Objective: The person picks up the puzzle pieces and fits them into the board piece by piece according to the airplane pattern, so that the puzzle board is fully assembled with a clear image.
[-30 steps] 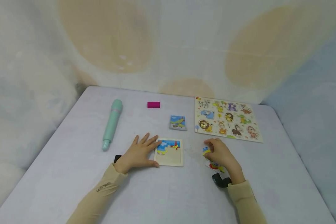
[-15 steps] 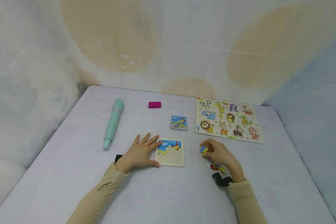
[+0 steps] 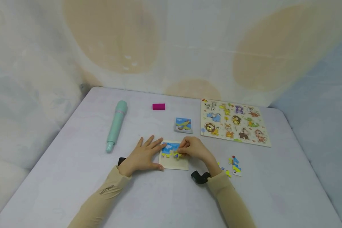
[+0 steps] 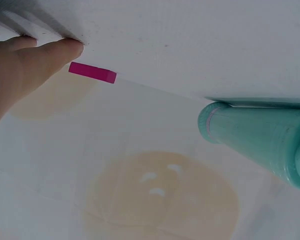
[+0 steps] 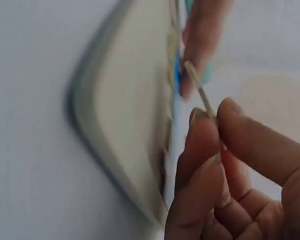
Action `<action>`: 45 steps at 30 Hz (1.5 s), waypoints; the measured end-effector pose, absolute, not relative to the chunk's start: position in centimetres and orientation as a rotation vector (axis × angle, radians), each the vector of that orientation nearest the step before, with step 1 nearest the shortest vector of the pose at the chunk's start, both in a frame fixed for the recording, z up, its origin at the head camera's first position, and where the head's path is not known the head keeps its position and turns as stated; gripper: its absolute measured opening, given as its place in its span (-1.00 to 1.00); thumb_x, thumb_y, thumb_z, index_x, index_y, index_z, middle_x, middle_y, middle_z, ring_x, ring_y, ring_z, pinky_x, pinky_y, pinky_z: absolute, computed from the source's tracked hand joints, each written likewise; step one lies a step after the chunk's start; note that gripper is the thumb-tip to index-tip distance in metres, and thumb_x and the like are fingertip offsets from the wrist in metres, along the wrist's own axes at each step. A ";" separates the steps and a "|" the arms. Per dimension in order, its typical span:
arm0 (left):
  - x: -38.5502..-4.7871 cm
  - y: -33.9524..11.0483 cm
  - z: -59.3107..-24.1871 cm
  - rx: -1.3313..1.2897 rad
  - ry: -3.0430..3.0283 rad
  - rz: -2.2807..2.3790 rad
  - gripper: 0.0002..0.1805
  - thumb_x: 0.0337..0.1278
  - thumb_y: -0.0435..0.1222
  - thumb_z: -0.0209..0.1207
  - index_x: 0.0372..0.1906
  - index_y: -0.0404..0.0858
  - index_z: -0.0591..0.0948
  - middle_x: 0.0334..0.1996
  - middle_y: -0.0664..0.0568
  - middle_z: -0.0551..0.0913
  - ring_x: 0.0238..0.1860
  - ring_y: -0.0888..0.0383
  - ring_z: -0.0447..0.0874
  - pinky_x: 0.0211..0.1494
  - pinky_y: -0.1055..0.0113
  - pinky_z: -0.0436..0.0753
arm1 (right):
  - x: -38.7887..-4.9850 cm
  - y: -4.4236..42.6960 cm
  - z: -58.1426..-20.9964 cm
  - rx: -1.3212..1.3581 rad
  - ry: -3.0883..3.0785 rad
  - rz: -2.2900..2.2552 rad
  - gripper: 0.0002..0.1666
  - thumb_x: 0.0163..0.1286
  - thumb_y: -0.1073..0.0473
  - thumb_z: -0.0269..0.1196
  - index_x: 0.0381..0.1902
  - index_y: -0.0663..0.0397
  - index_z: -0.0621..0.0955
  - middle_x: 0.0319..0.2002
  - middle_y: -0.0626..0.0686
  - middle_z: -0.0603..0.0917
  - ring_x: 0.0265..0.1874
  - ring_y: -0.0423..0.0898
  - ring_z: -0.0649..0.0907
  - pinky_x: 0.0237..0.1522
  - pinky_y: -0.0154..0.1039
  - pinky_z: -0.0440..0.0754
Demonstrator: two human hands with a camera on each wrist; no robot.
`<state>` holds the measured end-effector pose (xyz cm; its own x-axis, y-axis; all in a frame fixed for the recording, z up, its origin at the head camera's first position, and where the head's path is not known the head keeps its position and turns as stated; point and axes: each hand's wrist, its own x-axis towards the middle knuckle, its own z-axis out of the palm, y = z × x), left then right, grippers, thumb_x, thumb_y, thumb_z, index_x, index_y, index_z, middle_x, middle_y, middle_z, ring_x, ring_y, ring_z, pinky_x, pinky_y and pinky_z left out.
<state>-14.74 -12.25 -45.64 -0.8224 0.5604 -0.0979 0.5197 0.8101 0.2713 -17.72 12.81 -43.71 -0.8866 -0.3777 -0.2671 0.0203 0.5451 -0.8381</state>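
My left hand [image 3: 142, 157] lies spread out, its fingertips and thumb on the left edge of a small wooden puzzle tray [image 3: 174, 164]. Blue sky pieces fill the tray's upper part, and its lower part shows bare wood. Over the tray, my right hand [image 3: 196, 149] pinches a jigsaw piece [image 3: 176, 155] between thumb and fingers. Edge-on in the right wrist view, this thin puzzle piece [image 5: 202, 92] stands apart from the tray surface. Several loose jigsaw pieces [image 3: 236, 166] lie right of my right wrist, some partly hidden by the forearm.
Behind the tray sits a small airplane picture square [image 3: 183, 124]. A wooden animal puzzle board [image 3: 235, 123] stands at the back right. A magenta block [image 3: 158, 106] lies at the back, and a mint-green tube-shaped object [image 3: 116, 126] lies on the left.
My right hand has picked a jigsaw piece from the loose ones and carried it left over the tray. The left hand has kept its place.
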 end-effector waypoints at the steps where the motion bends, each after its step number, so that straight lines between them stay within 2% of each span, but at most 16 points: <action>1: -14.7 -12.2 -45.6 0.857 2.824 0.347 0.05 -0.14 0.35 0.25 0.48 0.00 0.23 0.54 0.05 0.12 0.55 -0.20 -0.08 0.43 -0.39 -0.07 | -17.7 12.2 -43.8 -0.284 2.376 -1.266 -0.84 0.25 0.21 0.35 -0.36 0.17 0.58 -0.53 0.03 0.70 -0.59 -0.17 0.64 -0.52 -0.35 0.55; 12: -14.8 -11.7 -45.4 0.876 2.810 0.322 0.05 -0.13 0.34 0.24 0.49 -0.01 0.22 0.54 0.04 0.11 0.55 -0.21 -0.09 0.43 -0.39 -0.07 | -17.0 10.1 -44.0 -0.273 2.627 -0.994 -0.82 0.16 0.18 0.39 -0.47 0.10 0.58 -0.53 -0.01 0.62 -0.58 -0.15 0.51 -0.54 -0.37 0.40; 19: -14.8 -11.7 -45.2 0.868 2.802 0.337 0.05 -0.14 0.34 0.25 0.48 -0.01 0.23 0.54 0.04 0.11 0.55 -0.21 -0.09 0.43 -0.40 -0.07 | -17.0 10.5 -44.1 -0.318 2.603 -1.030 -0.84 0.21 0.16 0.36 -0.34 0.09 0.60 -0.54 -0.03 0.57 -0.59 -0.18 0.47 -0.54 -0.38 0.37; 25: -15.0 -11.7 -45.6 0.869 2.804 0.321 0.07 -0.15 0.37 0.23 0.49 0.02 0.21 0.55 0.07 0.08 0.56 -0.19 -0.11 0.44 -0.38 -0.09 | -17.4 14.5 -44.0 -0.352 2.449 -1.192 -0.79 0.39 0.09 0.22 -0.19 0.13 0.63 -0.45 0.01 0.62 -0.49 -0.17 0.53 -0.43 -0.34 0.48; 31: -14.7 -11.8 -45.5 0.838 2.798 0.322 0.07 -0.15 0.35 0.26 0.49 0.01 0.21 0.55 0.06 0.09 0.56 -0.20 -0.11 0.43 -0.40 -0.10 | -16.8 21.1 -43.7 -0.203 2.503 -1.237 -0.63 0.46 0.03 0.14 0.00 0.21 0.58 -0.21 0.14 0.70 -0.28 -0.11 0.64 -0.24 -0.29 0.57; 34: -14.6 -12.0 -45.2 0.835 2.806 0.309 0.07 -0.15 0.35 0.26 0.49 0.00 0.22 0.55 0.06 0.08 0.56 -0.20 -0.11 0.43 -0.40 -0.09 | -15.9 24.2 -43.1 -0.104 2.557 -1.166 -0.57 0.47 0.00 0.12 0.06 0.24 0.56 -0.15 0.20 0.69 -0.24 -0.07 0.64 -0.24 -0.27 0.57; 39: -14.7 -12.2 -44.8 0.848 2.834 0.318 0.06 -0.16 0.34 0.28 0.48 -0.01 0.24 0.54 0.05 0.11 0.55 -0.20 -0.08 0.43 -0.39 -0.07 | -14.3 27.9 -42.0 0.096 2.649 -0.896 -0.48 0.37 0.00 0.22 0.11 0.28 0.50 -0.09 0.26 0.64 -0.18 0.07 0.61 -0.21 -0.08 0.55; 42: -14.5 -12.3 -44.8 0.838 2.821 0.327 0.06 -0.16 0.34 0.28 0.48 -0.01 0.23 0.54 0.05 0.10 0.56 -0.20 -0.09 0.44 -0.39 -0.08 | -13.8 28.7 -41.9 0.142 2.635 -0.798 -0.38 0.24 0.01 0.35 0.11 0.31 0.47 -0.14 0.23 0.62 -0.18 0.08 0.58 -0.19 -0.07 0.51; 45: -14.4 -12.4 -45.0 0.832 2.804 0.341 0.06 -0.15 0.34 0.27 0.49 -0.01 0.22 0.55 0.05 0.08 0.56 -0.19 -0.11 0.44 -0.38 -0.10 | -13.6 28.3 -42.2 0.119 2.641 -0.781 -0.36 0.13 0.06 0.43 0.05 0.33 0.47 -0.21 0.21 0.61 -0.26 0.05 0.55 -0.25 -0.11 0.49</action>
<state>-14.37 -12.38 -44.97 -0.8223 0.5558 -0.1218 0.5104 0.8151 0.2740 -13.64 28.26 -42.17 -0.9230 -0.0269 -0.3838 0.1860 0.8419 -0.5065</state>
